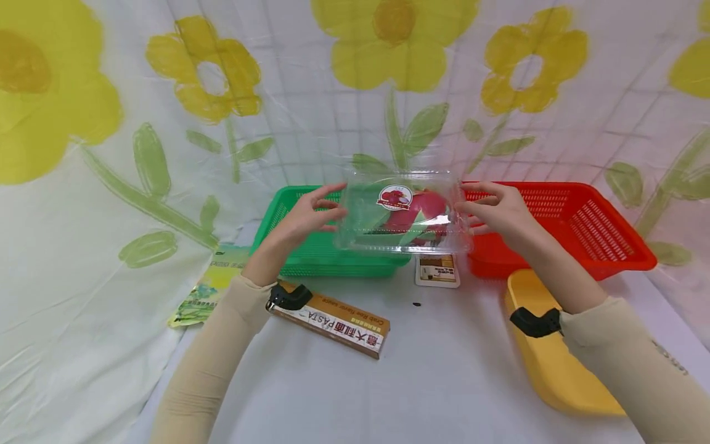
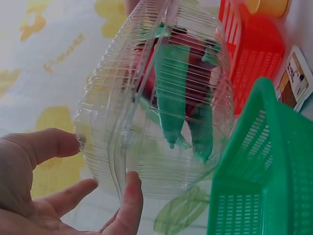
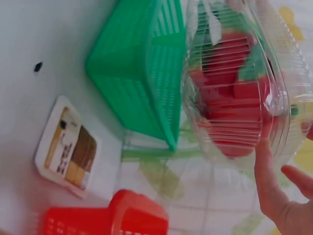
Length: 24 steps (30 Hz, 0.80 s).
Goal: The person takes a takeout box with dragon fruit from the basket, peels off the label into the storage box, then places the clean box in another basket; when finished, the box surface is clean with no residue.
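Note:
Both hands hold up a clear plastic clamshell box, in the air above the table and in front of the baskets. A red dragon fruit with green scales lies inside, and a round sticker is on the lid. My left hand grips the left end; in the left wrist view the fingertips touch the ribbed side and rim. At the right end my right hand grips the box, with a finger against its seam in the right wrist view.
Behind the box stands a green basket, with a red basket to its right. A yellow bin is at the right. On the table lie a pasta box, a small white packet and a yellow-green bag.

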Each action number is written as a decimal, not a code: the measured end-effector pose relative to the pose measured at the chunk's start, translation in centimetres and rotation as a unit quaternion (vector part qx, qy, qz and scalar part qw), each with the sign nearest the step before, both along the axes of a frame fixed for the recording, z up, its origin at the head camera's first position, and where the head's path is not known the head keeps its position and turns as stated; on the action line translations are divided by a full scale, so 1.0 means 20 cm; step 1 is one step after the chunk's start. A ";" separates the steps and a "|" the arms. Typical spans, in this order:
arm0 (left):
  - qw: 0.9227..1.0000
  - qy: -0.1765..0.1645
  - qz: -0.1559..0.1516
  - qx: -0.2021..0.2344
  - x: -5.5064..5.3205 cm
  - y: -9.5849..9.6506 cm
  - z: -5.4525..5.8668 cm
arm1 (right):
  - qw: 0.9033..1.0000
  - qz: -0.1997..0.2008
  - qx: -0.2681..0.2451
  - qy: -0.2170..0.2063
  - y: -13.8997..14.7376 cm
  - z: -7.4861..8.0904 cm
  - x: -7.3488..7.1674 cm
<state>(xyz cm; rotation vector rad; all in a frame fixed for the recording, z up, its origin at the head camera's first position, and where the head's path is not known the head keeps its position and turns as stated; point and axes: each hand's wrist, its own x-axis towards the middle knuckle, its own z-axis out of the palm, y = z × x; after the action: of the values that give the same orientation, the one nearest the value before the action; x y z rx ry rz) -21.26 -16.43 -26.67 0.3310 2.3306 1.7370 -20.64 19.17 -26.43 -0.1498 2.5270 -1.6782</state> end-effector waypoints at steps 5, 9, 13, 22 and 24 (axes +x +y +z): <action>1.000 0.014 -0.020 0.007 0.08 0.03 -0.04 | 0.999 0.005 0.040 0.011 0.07 -0.03 0.12; 0.999 0.008 -0.036 0.017 0.14 0.06 -0.09 | 0.998 0.013 0.061 0.017 0.13 -0.06 0.21; 0.999 0.005 -0.047 0.016 0.20 0.10 -0.15 | 0.996 0.028 0.076 0.033 0.19 -0.10 0.29; 0.997 0.012 -0.073 0.012 0.28 0.18 -0.24 | 0.994 0.038 0.102 0.023 0.28 -0.21 0.41; 0.997 0.017 -0.074 0.012 0.29 0.19 -0.25 | 0.994 0.038 0.100 0.015 0.28 -0.24 0.42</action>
<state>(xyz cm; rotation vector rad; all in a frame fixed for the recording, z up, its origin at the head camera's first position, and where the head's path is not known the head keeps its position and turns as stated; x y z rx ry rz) -15.48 -12.63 -31.75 0.5260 2.2473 1.7023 -12.31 24.84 -31.13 -0.2522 2.6551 -1.3948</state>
